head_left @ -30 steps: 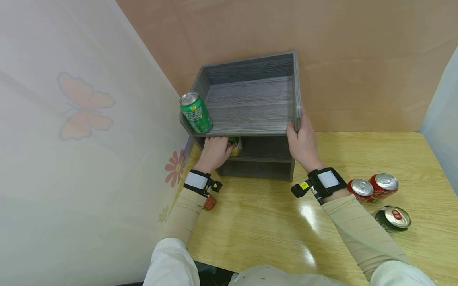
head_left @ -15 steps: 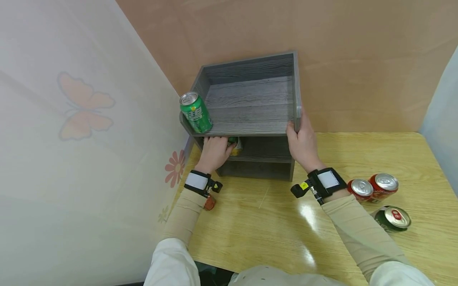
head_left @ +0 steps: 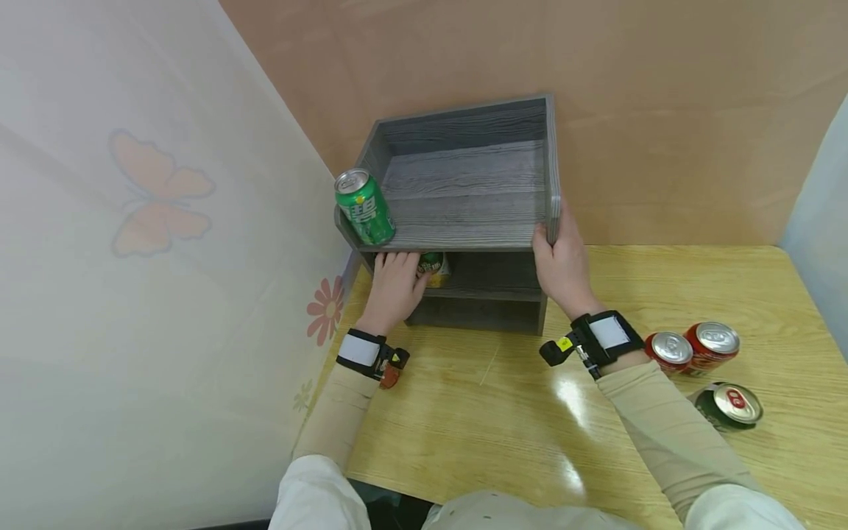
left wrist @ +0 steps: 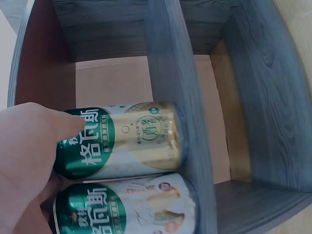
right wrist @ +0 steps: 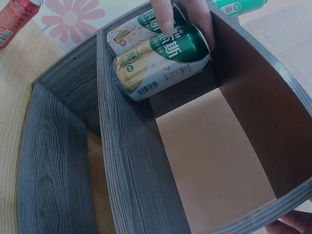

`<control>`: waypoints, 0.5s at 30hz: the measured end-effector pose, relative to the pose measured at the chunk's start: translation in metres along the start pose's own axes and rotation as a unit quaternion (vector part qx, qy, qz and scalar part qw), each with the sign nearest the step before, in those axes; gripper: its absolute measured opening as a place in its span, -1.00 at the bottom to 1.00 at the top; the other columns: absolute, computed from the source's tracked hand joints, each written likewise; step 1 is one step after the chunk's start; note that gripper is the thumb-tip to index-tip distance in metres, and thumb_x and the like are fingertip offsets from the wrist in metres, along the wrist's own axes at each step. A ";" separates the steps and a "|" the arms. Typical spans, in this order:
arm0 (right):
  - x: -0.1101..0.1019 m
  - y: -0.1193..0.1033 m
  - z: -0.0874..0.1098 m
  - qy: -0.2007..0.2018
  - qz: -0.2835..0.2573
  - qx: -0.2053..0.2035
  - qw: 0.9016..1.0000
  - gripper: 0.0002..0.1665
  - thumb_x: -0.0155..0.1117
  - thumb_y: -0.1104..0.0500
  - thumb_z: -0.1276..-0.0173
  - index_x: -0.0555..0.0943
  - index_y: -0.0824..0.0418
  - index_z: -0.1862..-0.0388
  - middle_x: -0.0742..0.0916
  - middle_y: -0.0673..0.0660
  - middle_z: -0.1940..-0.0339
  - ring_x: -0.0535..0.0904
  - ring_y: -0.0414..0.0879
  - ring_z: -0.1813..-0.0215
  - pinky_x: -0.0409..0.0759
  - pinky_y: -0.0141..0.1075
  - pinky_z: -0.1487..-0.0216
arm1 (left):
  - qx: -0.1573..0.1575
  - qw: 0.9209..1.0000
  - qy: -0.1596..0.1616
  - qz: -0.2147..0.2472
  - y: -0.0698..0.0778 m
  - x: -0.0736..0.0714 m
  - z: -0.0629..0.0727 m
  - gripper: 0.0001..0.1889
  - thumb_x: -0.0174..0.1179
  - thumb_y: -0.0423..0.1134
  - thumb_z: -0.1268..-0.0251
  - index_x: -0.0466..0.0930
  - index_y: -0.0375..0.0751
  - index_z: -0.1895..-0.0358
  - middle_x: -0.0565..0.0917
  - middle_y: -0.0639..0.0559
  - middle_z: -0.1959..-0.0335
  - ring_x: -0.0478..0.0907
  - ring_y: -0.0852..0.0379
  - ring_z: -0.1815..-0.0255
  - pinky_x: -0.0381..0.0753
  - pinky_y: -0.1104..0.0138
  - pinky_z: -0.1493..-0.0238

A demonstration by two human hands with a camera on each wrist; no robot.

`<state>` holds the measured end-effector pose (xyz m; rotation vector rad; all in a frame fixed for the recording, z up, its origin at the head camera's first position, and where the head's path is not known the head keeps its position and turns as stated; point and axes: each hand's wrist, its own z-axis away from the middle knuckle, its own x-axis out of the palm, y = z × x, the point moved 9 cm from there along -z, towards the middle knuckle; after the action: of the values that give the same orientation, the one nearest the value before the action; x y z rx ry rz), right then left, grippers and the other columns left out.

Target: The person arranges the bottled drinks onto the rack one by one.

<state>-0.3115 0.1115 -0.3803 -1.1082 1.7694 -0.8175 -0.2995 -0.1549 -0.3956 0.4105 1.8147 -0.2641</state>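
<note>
In the head view, my left hand (head_left: 394,291) reaches into the middle compartment of a grey wooden shelf (head_left: 464,199). Two green-topped drink cans stand there side by side. The left wrist view shows my thumb touching the top of the gold-and-green can (left wrist: 141,136); the white-and-green can (left wrist: 151,207) is beside it. My other left fingers are partly hidden. My right hand (head_left: 563,261) grips the shelf's right side panel, thumb in front. A green can (head_left: 366,210) stands on the upper board at the left front corner.
On the table (head_left: 490,434) at right are two red cans (head_left: 712,350) and a dark green can (head_left: 729,407). Close to my left wrist, a red can (right wrist: 14,22) is mostly hidden in the head view. A wall (head_left: 265,294) borders the left side.
My left hand has drawn back slightly toward me, uncovering more of the gold-and-green can, which stays in place. My right hand still holds the shelf's side.
</note>
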 end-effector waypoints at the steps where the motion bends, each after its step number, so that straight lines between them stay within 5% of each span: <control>1: 0.000 0.000 0.000 0.000 0.000 0.000 1.000 -0.27 -0.12 0.04 -0.63 0.00 0.01 -0.70 0.34 0.24 -0.55 0.32 0.16 -0.47 0.34 0.23 -0.34 | 0.002 1.000 0.006 0.007 0.000 -0.001 0.003 -0.56 0.13 -0.08 -0.58 0.44 -0.22 -0.35 0.61 -0.16 -0.10 0.44 -0.18 -0.21 0.20 -0.10 -0.37; 10: 0.000 0.000 0.000 0.001 0.003 -0.001 1.000 -0.27 -0.13 0.04 -0.63 -0.01 0.01 -0.70 0.34 0.24 -0.54 0.33 0.16 -0.46 0.35 0.24 -0.33 | 0.033 0.993 0.083 0.075 0.000 -0.021 0.030 -0.50 0.23 -0.22 -0.50 0.43 -0.29 -0.40 0.53 -0.23 -0.26 0.34 -0.19 -0.38 -0.07 0.04 -0.56; 15: 0.000 0.000 0.000 0.003 0.006 -0.003 1.000 -0.27 -0.12 0.05 -0.62 0.01 0.03 -0.70 0.36 0.26 -0.53 0.35 0.20 -0.44 0.37 0.27 -0.29 | 0.036 0.979 0.152 0.129 -0.006 -0.045 0.049 -0.56 0.33 -0.29 -0.40 0.58 -0.24 -0.31 0.58 -0.20 -0.27 0.36 -0.18 -0.40 0.11 0.07 -0.51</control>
<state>-0.3113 0.1111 -0.3804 -1.0995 1.7829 -0.8102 -0.2474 -0.1854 -0.3662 0.7647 2.0280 -0.0886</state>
